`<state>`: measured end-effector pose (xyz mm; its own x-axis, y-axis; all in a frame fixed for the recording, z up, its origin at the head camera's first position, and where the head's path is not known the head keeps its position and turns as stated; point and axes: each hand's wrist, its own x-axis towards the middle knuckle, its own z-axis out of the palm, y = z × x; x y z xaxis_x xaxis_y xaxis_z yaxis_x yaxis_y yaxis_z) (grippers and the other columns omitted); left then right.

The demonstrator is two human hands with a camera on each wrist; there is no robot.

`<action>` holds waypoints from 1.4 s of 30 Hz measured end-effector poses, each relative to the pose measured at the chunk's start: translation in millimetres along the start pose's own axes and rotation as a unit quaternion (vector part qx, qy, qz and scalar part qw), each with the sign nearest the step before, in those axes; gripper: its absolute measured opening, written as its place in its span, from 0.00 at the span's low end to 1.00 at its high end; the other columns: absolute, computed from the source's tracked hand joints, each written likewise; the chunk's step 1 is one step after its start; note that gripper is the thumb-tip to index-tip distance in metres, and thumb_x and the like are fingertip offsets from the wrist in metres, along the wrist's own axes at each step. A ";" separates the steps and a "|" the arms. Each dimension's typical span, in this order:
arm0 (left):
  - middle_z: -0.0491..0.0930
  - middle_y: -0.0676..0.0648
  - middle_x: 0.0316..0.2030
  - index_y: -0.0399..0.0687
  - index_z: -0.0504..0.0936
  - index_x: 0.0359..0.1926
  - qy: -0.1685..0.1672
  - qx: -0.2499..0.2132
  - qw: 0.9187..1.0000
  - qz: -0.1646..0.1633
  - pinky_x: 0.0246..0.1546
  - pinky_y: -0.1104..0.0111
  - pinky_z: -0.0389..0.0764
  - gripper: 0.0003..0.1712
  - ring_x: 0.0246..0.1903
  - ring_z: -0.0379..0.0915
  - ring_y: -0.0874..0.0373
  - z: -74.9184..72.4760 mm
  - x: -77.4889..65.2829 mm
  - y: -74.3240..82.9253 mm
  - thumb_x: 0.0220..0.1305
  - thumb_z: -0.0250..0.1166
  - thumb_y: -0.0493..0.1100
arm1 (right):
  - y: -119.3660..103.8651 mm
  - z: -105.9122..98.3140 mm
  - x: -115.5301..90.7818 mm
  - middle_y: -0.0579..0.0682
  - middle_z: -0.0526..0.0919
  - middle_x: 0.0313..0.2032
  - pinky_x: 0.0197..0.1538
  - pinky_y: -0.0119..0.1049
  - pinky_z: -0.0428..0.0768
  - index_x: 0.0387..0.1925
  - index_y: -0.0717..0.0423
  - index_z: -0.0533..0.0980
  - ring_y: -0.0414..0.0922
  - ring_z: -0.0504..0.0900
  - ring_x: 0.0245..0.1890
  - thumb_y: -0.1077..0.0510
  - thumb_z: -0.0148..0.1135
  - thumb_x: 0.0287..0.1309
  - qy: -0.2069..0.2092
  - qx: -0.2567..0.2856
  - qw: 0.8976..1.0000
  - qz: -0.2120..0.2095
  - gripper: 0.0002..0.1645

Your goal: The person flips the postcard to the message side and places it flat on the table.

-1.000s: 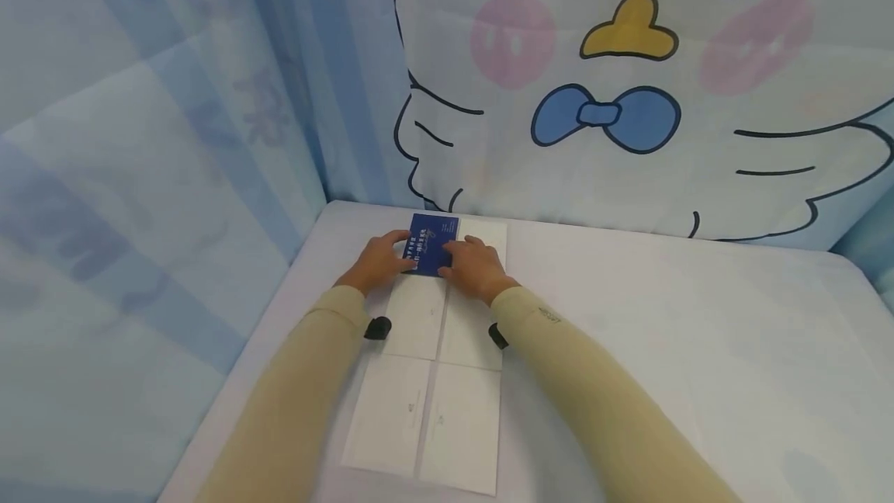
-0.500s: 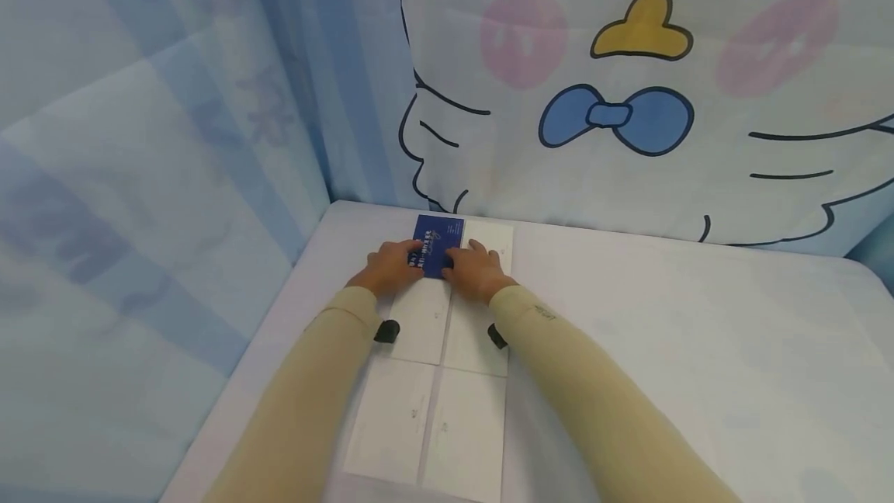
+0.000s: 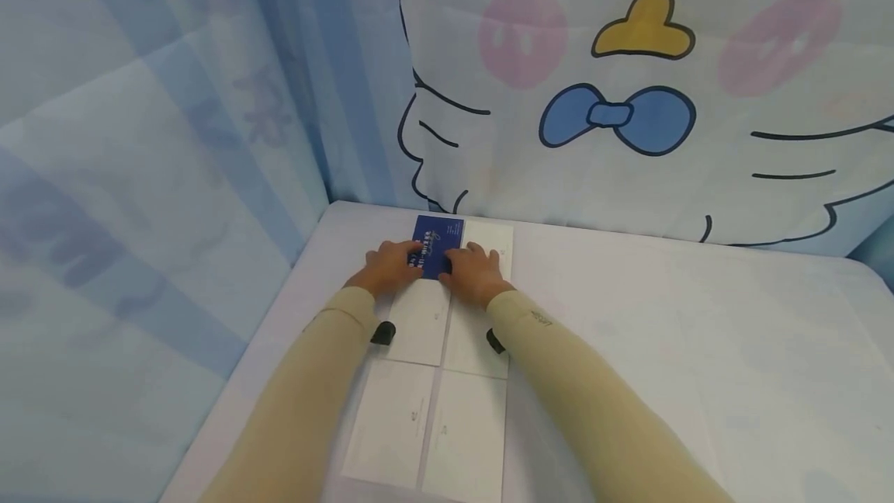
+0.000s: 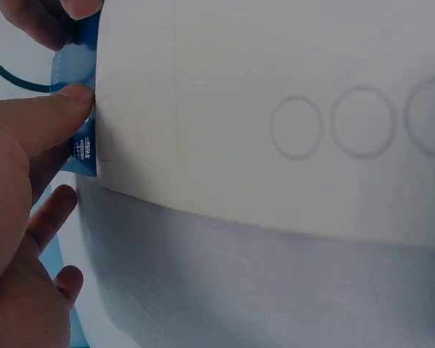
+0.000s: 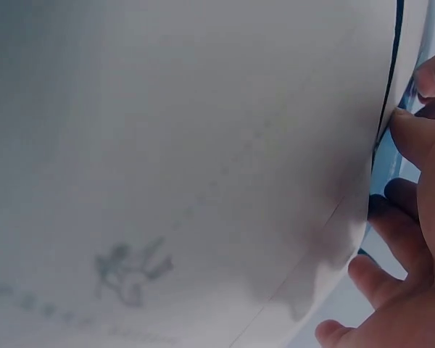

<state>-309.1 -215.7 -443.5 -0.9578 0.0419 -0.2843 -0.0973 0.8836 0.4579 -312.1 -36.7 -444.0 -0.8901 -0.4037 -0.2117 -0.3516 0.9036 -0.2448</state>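
A dark blue card [image 3: 441, 237] with white printing lies flat at the table's far left, in line with several white cards. My left hand [image 3: 389, 266] rests at its left side, with thumb and a finger touching its face. In the left wrist view, that hand's thumb [image 4: 69, 109] presses on the blue card [image 4: 76, 65], and two other fingers stand off it. My right hand [image 3: 475, 274] is at the blue card's right side, partly over a white card [image 3: 496, 237]. In the right wrist view, fingers of the right hand [image 5: 428, 210] reach past a white card's edge; their tips are partly hidden.
White cards in two columns [image 3: 419, 324] run toward the near side, with narrow gaps between them. The white tabletop [image 3: 663, 363] stretches to the right. A blue patterned curtain [image 3: 174, 177] stands at left, and a cartoon-printed cloth [image 3: 608, 177] closes the back.
The left hand has slid nearer along the blue card's left edge, uncovering its far corner. The right hand stays at the right side. The head view has shifted slightly.
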 end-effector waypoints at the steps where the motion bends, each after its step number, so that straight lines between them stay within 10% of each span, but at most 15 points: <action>1: 0.65 0.36 0.70 0.57 0.67 0.74 0.002 0.003 1.000 0.005 0.63 0.43 0.61 0.36 0.61 0.62 0.34 0.2 -0.2 -0.6 0.67 0.65 0.50 | -0.4 -0.1 -0.1 0.53 0.69 0.70 0.72 0.62 0.48 0.73 0.51 0.65 0.56 0.54 0.75 0.43 0.55 0.72 0.000 -0.001 1.000 -0.001 0.34; 28: 0.65 0.35 0.66 0.58 0.69 0.73 -0.013 0.019 1.000 -0.017 0.61 0.42 0.63 0.40 0.57 0.59 0.37 -1.7 -2.4 3.5 0.61 0.70 0.55 | -2.1 -5.9 2.3 0.54 0.75 0.65 0.72 0.65 0.45 0.68 0.52 0.71 0.54 0.60 0.72 0.45 0.53 0.74 -0.012 -0.035 0.999 -0.027 0.28; 42: 0.66 0.39 0.70 0.51 0.66 0.74 -0.020 0.012 0.999 0.028 0.66 0.42 0.56 0.38 0.65 0.60 0.39 -3.3 -2.6 -3.0 0.68 0.62 0.57 | 1.6 -4.0 3.1 0.57 0.71 0.68 0.70 0.67 0.46 0.73 0.55 0.65 0.55 0.61 0.72 0.44 0.50 0.74 -0.006 -0.012 0.999 -0.039 0.33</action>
<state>-307.2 -220.0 -441.3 -0.9501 0.1093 -0.2923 -0.0374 0.8901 0.4542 -316.5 -35.9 -441.2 -0.8561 -0.4748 -0.2039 -0.4268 0.8722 -0.2391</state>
